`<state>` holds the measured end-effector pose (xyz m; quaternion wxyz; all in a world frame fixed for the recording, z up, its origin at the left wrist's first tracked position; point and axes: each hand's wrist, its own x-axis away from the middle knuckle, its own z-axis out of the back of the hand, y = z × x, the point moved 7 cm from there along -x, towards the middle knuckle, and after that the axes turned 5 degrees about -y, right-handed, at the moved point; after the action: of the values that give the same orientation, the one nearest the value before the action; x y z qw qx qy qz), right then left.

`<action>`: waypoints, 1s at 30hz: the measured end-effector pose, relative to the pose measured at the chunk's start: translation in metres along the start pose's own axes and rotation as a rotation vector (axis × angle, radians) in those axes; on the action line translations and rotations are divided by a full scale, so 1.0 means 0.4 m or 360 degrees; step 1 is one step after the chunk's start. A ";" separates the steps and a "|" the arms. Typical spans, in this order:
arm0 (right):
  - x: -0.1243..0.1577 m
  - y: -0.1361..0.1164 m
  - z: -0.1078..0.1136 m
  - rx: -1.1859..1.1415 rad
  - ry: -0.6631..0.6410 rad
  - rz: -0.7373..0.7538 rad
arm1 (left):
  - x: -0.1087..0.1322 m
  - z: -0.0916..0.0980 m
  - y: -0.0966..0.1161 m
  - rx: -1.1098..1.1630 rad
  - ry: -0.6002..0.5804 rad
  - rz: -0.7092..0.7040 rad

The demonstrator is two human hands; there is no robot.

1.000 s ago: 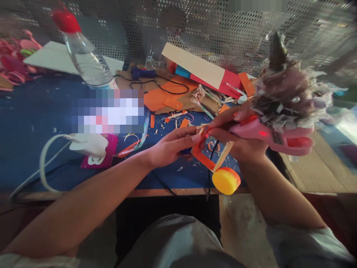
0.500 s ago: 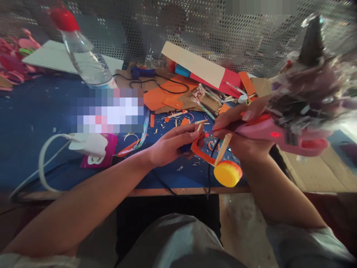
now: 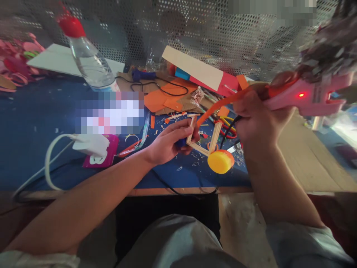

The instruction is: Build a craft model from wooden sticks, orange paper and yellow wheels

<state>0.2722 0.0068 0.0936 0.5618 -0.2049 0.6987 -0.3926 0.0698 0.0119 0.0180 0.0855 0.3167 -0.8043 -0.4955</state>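
My left hand (image 3: 174, 139) is closed around a small U-shaped frame of wooden sticks (image 3: 198, 146). A dark blue part shows under its fingers, mostly hidden. A yellow round cap (image 3: 220, 162) with an orange rim sits at the frame's lower right corner. My right hand (image 3: 256, 115) grips a pink hot glue gun (image 3: 309, 95) with a lit red light; its far end is covered in a shaggy grey-brown mass. Between the same hand's fingers runs an orange strip (image 3: 220, 106), curving down to the frame by my left fingertips.
Behind are orange sheets (image 3: 156, 98), a long box (image 3: 195, 69) and a blue tool with a black cord (image 3: 142, 75). To the left stand a water bottle (image 3: 92, 63) and a white charger (image 3: 92, 147) in a magenta socket block. Red-and-yellow pliers (image 3: 227, 130) lie amid scraps; cardboard (image 3: 304, 156) is at right.
My right hand has moved up and right with the glue gun, drawing the orange strip away from along the wooden frame. The frame has shifted slightly left in my left hand.
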 end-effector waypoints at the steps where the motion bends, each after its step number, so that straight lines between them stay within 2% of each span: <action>1: -0.018 0.004 0.018 -0.0042 0.0082 0.0013 | 0.000 -0.002 0.002 -0.0001 -0.0021 -0.0006; 3: -0.055 0.031 0.037 -0.0114 0.0077 -0.0079 | 0.000 -0.003 0.005 -0.0003 -0.0040 -0.0019; 4: -0.069 0.056 0.035 -0.0106 -0.0024 -0.0205 | 0.001 -0.001 0.006 -0.0003 -0.0033 -0.0029; 6: -0.082 0.099 0.041 -0.0049 -0.0093 -0.0351 | 0.001 0.003 0.009 -0.0005 0.0000 -0.0056; 7: -0.081 0.123 0.040 0.0006 -0.0134 -0.0437 | 0.001 0.005 0.010 -0.0009 0.0013 -0.0064; 9: -0.064 0.173 0.015 0.0144 -0.0382 -0.0626 | 0.001 0.008 0.013 -0.0023 0.0041 -0.0082; 11: -0.041 0.206 -0.007 0.0237 -0.0553 -0.0669 | 0.001 0.011 0.015 -0.0036 0.0071 -0.0094; 12: -0.031 0.217 -0.014 0.0252 -0.0573 -0.0660 | 0.001 0.015 0.015 -0.0039 0.0096 -0.0100; 17: 0.011 0.236 -0.043 0.0116 -0.0655 -0.0607 | -0.001 0.045 0.007 -0.0012 0.0274 -0.0152; 23: 0.049 0.265 -0.060 -0.0497 -0.0752 -0.0955 | -0.002 0.070 0.018 -0.0043 0.0433 -0.0259; 27: 0.067 0.285 -0.059 -0.0659 -0.0768 -0.1095 | -0.002 0.072 0.021 0.0039 0.0444 -0.0279; 30: 0.080 0.293 -0.067 -0.0675 -0.0784 -0.1097 | -0.003 0.076 0.014 0.0027 0.0430 -0.0245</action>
<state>0.2560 0.0632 -0.0159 0.4935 -0.6222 0.5007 -0.3444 0.0546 0.0371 0.0079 0.1519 0.4418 -0.7630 -0.4467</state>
